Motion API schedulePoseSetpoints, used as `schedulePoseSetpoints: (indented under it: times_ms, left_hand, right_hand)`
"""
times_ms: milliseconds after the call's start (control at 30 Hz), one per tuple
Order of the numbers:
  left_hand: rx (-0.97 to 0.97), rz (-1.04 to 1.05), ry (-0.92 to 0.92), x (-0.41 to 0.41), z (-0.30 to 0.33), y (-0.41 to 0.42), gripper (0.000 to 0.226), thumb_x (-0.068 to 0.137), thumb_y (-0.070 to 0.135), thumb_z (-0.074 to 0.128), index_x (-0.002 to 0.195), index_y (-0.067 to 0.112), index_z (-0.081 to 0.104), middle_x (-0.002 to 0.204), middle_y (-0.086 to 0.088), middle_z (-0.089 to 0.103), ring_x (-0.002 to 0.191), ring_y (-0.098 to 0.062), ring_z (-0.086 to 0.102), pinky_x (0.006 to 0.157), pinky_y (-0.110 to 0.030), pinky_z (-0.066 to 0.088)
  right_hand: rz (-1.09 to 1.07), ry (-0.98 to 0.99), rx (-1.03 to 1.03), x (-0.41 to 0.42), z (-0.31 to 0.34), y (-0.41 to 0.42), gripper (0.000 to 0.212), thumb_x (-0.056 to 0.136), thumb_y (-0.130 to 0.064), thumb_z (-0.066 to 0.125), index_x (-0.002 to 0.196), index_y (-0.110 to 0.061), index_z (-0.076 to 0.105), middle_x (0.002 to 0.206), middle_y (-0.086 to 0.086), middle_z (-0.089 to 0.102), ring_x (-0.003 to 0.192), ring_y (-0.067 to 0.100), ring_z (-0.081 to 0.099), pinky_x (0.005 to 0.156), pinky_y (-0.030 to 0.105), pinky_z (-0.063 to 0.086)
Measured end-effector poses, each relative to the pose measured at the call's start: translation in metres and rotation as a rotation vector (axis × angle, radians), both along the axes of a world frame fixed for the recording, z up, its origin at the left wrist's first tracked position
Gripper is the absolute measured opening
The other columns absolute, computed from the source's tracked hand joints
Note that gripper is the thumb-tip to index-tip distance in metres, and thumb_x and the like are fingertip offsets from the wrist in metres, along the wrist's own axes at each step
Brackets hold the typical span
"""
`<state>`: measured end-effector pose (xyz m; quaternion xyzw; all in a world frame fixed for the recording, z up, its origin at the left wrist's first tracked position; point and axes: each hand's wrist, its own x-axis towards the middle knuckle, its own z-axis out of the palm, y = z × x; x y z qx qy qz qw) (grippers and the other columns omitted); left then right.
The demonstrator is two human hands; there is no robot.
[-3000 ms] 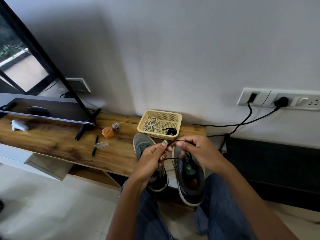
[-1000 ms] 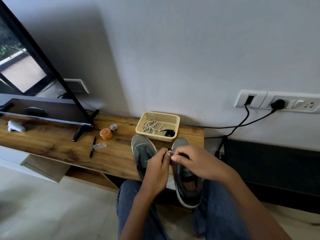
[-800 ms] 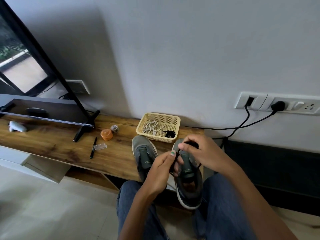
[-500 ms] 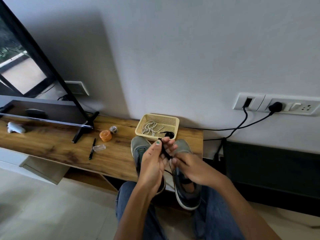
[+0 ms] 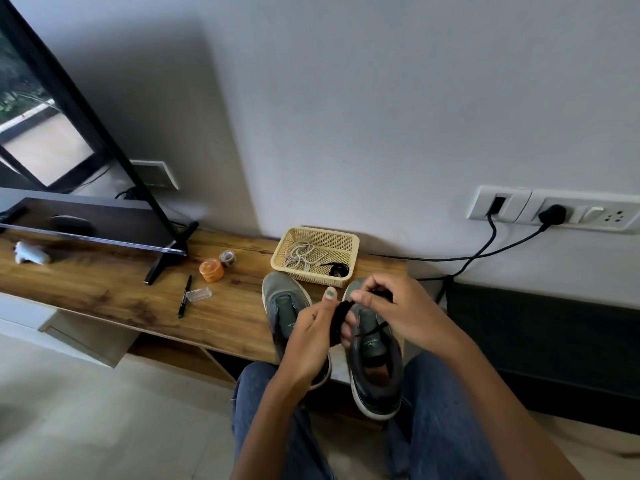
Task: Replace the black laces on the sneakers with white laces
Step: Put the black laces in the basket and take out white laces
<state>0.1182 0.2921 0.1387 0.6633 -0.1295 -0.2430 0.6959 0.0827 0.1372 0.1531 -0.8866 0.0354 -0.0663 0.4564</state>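
Note:
Two grey sneakers stand side by side at the near edge of the wooden shelf: the left sneaker and the right sneaker. My left hand holds a bundle of black lace wound around its fingers, just above the sneakers. My right hand pinches the same black lace at the top of the bundle. A loose end of the lace trails over the right sneaker's tongue. Behind the sneakers, a yellow basket holds coiled white laces and another black lace.
On the shelf lie a black pen, a small clear case, an orange jar and a tape roll. A TV stand leg rests at left. Black cables run from the wall sockets. My knees are below.
The black lace has come off the right sneaker and is being wound into a bundle on my left hand. My right hand moved from the sneaker up to the bundle.

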Motion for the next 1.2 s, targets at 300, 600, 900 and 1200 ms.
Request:
schedulePoseSetpoints:
  times_ms: [300,600,900,1200]
  left_hand:
    - [-0.650,0.103,0.414,0.009,0.013,0.001,0.058,0.085,0.048,0.039,0.119,0.004,0.057,0.114,-0.013,0.069,0.104,-0.020,0.067,0.091,-0.028,0.053]
    - [0.141,0.027,-0.347,0.002,-0.021,-0.004,0.054,0.099,0.052,0.029,0.093,0.013,0.067,0.080,-0.006,0.065,0.080,-0.021,0.062,0.070,-0.033,0.048]
    - [-0.308,-0.001,0.240,-0.001,-0.002,-0.009,0.057,0.093,0.051,0.029,0.084,0.004,0.060,0.060,-0.001,0.051,0.058,-0.013,0.053,0.074,-0.027,0.054]
    - [-0.210,0.104,0.121,0.005,-0.005,-0.010,0.061,0.086,0.056,0.033,0.122,0.013,0.058,0.119,-0.004,0.068,0.118,-0.014,0.059,0.100,-0.029,0.047]
  right_hand:
    - [0.084,0.147,0.093,-0.008,-0.018,0.019,0.033,0.100,-0.035,0.041,0.080,-0.017,0.060,0.057,-0.010,0.046,0.051,0.000,0.043,0.054,0.018,0.030]
    - [0.139,0.183,-0.001,-0.010,0.005,0.017,0.019,0.096,-0.034,0.052,0.089,-0.020,0.063,0.079,-0.007,0.063,0.069,-0.001,0.056,0.062,0.018,0.041]
    - [-0.133,0.037,0.065,-0.004,0.003,-0.006,0.025,0.096,-0.035,0.051,0.080,-0.019,0.062,0.072,-0.007,0.060,0.067,0.004,0.053,0.066,0.026,0.041]
    - [0.194,0.311,-0.111,-0.014,-0.002,0.015,0.028,0.101,-0.027,0.042,0.076,-0.024,0.052,0.075,-0.008,0.054,0.065,0.000,0.046,0.060,0.018,0.034]
